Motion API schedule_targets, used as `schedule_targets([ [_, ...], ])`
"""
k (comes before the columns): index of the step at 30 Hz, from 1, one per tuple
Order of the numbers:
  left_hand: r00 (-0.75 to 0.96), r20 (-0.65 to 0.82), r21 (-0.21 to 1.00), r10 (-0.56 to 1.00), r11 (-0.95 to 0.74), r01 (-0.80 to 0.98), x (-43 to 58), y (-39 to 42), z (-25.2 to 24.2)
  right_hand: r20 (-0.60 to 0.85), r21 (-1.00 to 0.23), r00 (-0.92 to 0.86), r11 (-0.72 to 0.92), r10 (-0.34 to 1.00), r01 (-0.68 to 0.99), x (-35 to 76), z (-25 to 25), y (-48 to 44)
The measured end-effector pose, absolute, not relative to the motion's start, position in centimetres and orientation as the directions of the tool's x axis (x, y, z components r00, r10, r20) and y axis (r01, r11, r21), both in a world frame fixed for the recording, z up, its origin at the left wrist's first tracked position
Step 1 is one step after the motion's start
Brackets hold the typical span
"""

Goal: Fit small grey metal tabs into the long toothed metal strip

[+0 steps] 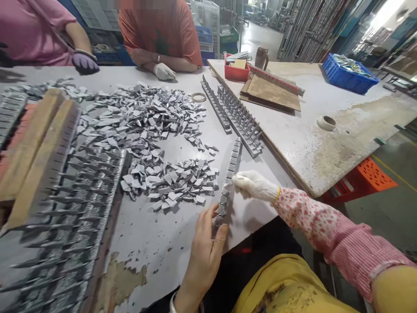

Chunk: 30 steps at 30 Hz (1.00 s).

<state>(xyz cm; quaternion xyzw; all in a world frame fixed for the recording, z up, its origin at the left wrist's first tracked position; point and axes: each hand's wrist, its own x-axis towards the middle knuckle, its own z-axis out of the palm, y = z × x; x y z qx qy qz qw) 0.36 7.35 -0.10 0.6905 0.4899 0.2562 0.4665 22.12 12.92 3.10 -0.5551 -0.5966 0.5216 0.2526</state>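
A narrow notched metal bar [233, 158] lies on the table in front of me, pointing away. My left hand [205, 248], bare, is around the near end of that bar, fingers at its left side and thumb at its right. White-gloved, my right hand [250, 183] is closed at the bar's right edge, about midway along. Whatever its fingertips pinch is hidden. Left of the bar spreads a heap of small flat grey metal pieces [176, 178]. Beyond its far end lie two similar bars, the wider one [241, 117] carrying upright pieces.
Racks of pointed metal blades [74, 217] and wooden blocks [42, 152] stand at left. Two people sit opposite, a gloved hand [164, 71] resting on the table. On the right-hand table are a red bin [236, 73], boards [273, 95], a tape roll [326, 123] and a blue crate [348, 76].
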Motion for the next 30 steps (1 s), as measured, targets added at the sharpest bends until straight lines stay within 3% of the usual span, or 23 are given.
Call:
schedule_targets([
  [2,0.485,-0.207,0.887,0.850,-0.045,0.459,0.4,7.6,-1.1,-0.169,-0.731,-0.240,0.042,0.956,0.681,23.3,2.5,14.9],
  [4,0.545,-0.243,0.877,0.803,-0.059,0.477,0.4,7.7,-2.0,-0.133,-0.453,-0.280,0.193,0.951,0.870,23.8,1.8,16.3],
  [6,0.557,-0.220,0.872,0.801,-0.095,0.481,0.4,7.5,-2.7,-0.170,-0.238,-0.322,0.278,0.931,0.930,23.7,1.6,17.0],
  [9,0.573,-0.171,0.869,0.802,-0.151,0.471,0.2,7.3,-3.0,-0.264,-0.090,-0.337,0.324,0.904,0.942,22.8,2.0,17.5],
  [16,0.590,-0.103,0.852,0.801,-0.235,0.468,0.0,7.3,-3.1,-0.286,-0.012,-0.338,0.349,0.897,0.937,21.1,2.3,17.7],
  [22,0.592,-0.043,0.827,0.805,-0.304,0.473,0.1,7.3,-3.7,-0.215,-0.157,-0.352,0.324,0.911,0.933,22.0,1.1,16.9],
  [25,0.581,0.004,0.825,0.814,-0.331,0.459,0.1,7.2,-3.8,-0.229,-0.101,-0.306,0.290,0.924,0.952,22.2,1.4,16.8],
  [30,0.592,-0.027,0.842,0.805,-0.301,0.447,-0.1,7.2,-3.7,-0.338,-0.057,-0.375,0.379,0.863,0.924,21.9,2.1,17.7],
])
